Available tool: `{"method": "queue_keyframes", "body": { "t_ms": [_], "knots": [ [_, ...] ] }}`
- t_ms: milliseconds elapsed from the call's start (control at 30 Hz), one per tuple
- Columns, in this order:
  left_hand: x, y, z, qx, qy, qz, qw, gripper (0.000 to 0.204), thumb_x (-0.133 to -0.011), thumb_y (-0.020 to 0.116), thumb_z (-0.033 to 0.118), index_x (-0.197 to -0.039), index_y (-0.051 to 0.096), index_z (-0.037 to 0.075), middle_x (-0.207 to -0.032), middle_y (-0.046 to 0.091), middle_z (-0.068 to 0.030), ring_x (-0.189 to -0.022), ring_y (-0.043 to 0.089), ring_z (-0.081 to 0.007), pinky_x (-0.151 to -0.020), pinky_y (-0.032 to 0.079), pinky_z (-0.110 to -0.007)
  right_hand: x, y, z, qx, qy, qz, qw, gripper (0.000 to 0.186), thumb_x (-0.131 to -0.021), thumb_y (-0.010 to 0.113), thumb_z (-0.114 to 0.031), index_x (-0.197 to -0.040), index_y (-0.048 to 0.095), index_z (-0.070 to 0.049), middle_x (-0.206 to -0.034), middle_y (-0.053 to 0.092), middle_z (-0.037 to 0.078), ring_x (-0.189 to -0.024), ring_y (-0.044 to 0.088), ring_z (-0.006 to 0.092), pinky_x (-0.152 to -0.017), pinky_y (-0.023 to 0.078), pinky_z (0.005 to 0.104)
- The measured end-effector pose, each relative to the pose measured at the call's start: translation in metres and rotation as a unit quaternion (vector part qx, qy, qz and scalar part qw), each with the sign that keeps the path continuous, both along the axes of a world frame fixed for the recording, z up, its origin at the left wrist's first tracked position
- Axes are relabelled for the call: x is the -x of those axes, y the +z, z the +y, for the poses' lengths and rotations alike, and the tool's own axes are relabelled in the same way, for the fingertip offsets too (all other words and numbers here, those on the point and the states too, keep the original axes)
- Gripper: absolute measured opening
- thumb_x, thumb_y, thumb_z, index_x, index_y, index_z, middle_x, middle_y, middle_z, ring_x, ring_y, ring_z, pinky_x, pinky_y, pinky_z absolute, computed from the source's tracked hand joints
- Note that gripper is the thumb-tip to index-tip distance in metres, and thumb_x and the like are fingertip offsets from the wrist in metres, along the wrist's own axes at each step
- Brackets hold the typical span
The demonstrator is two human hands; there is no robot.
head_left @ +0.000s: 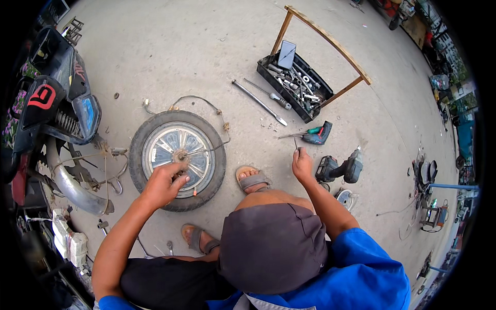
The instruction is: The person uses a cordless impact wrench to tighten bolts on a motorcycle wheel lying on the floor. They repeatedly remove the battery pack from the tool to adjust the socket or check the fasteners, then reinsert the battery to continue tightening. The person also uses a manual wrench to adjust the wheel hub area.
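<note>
The likely heavy wheel (pixel 164 147) grips best by its tire (pixel 136 157); left fingers (pixel 173 168) are narrowed, contents unclear; right fingers (pixel 301 152) pinch a rod (pixel 296 143).

Bright, diffuse daylight on the floor (pixel 181 57); fisheye curve, black edges, lower left seemingly blurred.

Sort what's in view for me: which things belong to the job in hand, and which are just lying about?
Apparently in the job:
wheel, under the left hand
thin dark piece, in the right hand

Apparently just lying about:
phone at the toolbox
metal bar
power tool
</note>
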State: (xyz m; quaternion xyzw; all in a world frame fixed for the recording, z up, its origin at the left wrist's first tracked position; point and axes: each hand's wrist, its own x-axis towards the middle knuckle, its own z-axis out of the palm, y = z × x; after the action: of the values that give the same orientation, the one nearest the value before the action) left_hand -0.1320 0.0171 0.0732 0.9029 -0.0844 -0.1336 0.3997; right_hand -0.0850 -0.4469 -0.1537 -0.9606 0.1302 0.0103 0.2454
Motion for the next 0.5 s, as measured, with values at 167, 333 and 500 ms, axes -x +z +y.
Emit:
{"method": "queue_keyframes", "body": {
  "t_ms": [167,333,500],
  "knots": [
    [0.000,0.003,0.007,0.005,0.006,-0.030,1.000,0.025,-0.089,0.069,0.006,-0.112,0.066,-0.004,-0.085,0.071,-0.0155,-0.074,0.068,-0.0199,-0.070,0.054,-0.033,-0.002,-0.006,0.015,-0.012,-0.042,-0.038,0.998,0.031,-0.094,0.053,-0.021,-0.086,0.066,0.006,-0.073,0.067,0.019,-0.070,0.067,0.0319,-0.069,0.051,0.0439],
    [0.000,-0.007,0.041,-0.025,0.141,-0.079,0.987,0.023,-0.090,0.067,0.007,-0.109,0.066,-0.006,-0.085,0.071,-0.0164,-0.072,0.067,-0.0181,-0.069,0.054,-0.033,-0.010,0.038,0.048,-0.229,0.025,0.016,0.973,0.033,-0.093,0.055,-0.023,-0.089,0.069,0.007,-0.070,0.067,0.017,-0.067,0.065,0.0243,-0.065,0.050,0.0388],
    [-0.001,-0.023,0.079,-0.043,0.280,-0.129,0.950,0.031,-0.085,0.066,0.003,-0.116,0.062,-0.005,-0.105,0.064,-0.0202,-0.094,0.065,-0.0324,-0.084,0.051,-0.040,-0.033,0.108,0.111,-0.283,0.117,-0.031,0.951,0.031,-0.094,0.059,-0.022,-0.097,0.070,0.007,-0.065,0.062,0.008,-0.063,0.055,0.0121,-0.059,0.045,0.0316]
  ]
}}
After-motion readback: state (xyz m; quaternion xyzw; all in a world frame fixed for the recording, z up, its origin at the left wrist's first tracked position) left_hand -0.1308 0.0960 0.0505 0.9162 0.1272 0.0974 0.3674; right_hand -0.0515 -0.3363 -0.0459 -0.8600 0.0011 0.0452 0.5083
